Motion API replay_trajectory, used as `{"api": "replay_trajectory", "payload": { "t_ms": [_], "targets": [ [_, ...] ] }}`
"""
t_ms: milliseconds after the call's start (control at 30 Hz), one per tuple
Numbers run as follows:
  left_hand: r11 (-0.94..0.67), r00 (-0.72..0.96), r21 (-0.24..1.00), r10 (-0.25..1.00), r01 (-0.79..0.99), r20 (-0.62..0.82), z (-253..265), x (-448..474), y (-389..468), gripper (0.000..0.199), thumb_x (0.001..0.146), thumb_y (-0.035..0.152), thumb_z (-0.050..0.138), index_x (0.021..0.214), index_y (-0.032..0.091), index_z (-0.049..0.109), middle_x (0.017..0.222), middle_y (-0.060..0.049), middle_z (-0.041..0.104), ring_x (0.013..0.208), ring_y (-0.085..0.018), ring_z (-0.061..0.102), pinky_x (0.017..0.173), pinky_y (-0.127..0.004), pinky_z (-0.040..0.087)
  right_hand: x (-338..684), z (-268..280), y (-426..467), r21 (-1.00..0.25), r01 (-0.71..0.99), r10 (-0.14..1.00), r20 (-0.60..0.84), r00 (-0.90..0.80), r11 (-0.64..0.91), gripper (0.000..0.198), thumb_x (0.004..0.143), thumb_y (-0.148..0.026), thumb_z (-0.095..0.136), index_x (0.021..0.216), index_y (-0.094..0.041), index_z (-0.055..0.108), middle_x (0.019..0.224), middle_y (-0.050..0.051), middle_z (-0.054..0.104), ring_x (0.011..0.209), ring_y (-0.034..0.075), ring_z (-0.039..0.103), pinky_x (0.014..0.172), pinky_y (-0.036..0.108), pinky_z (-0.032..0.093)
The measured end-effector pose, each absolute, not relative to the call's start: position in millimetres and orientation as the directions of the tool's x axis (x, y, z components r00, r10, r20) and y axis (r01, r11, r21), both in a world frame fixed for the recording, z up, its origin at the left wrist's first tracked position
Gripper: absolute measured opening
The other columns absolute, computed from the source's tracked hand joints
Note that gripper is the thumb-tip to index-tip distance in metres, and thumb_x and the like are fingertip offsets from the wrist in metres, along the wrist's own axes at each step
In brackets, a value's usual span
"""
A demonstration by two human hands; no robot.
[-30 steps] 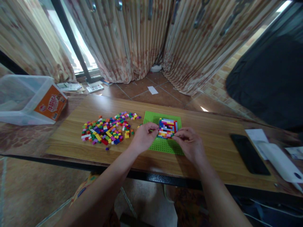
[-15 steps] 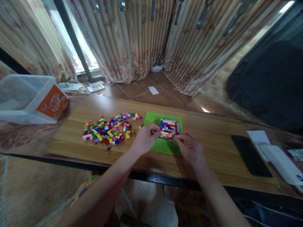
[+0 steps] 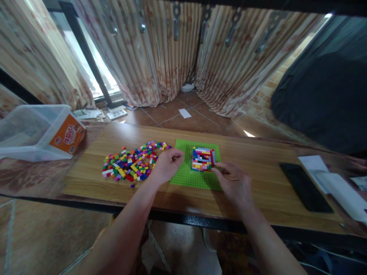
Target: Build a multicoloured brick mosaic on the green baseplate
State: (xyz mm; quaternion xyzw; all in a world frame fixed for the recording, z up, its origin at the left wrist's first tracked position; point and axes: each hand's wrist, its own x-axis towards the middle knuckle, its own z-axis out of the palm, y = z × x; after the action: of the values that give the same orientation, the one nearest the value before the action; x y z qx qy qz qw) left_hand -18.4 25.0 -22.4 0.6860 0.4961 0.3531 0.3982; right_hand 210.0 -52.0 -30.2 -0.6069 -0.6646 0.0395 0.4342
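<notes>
On a green baseplate, a brick build is lying just beyond and left of our right hand — the nearer one, fingertips at its near right corner. Our left hand is hovering apart, curled — either grip's contents we are finding impossible to tell.

A single head-worn camera looks forward and down over the green baseplate, towards curtains beyond.
</notes>
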Motion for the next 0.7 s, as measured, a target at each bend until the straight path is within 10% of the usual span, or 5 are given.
{"api": "replay_trajectory", "payload": {
  "t_ms": [700],
  "targets": [
    [-0.360,0.435,0.434,0.896,0.826,-0.085,-8.3,-88.3,34.5,0.023,0.070,0.012,0.065,0.089,0.021,0.075,0.088,-0.001,0.075,0.081,-0.017,0.065,0.074,-0.026,0.048,205.6,-16.8,-52.2,-0.635,0.742,0.840,0.509,0.190,0.217,0.016,0.088,-0.031,0.063,0.081,-0.023,0.074,0.078,0.001,0.073,0.065,0.015,0.065,0.062,0.026,0.050]
  ]
}}
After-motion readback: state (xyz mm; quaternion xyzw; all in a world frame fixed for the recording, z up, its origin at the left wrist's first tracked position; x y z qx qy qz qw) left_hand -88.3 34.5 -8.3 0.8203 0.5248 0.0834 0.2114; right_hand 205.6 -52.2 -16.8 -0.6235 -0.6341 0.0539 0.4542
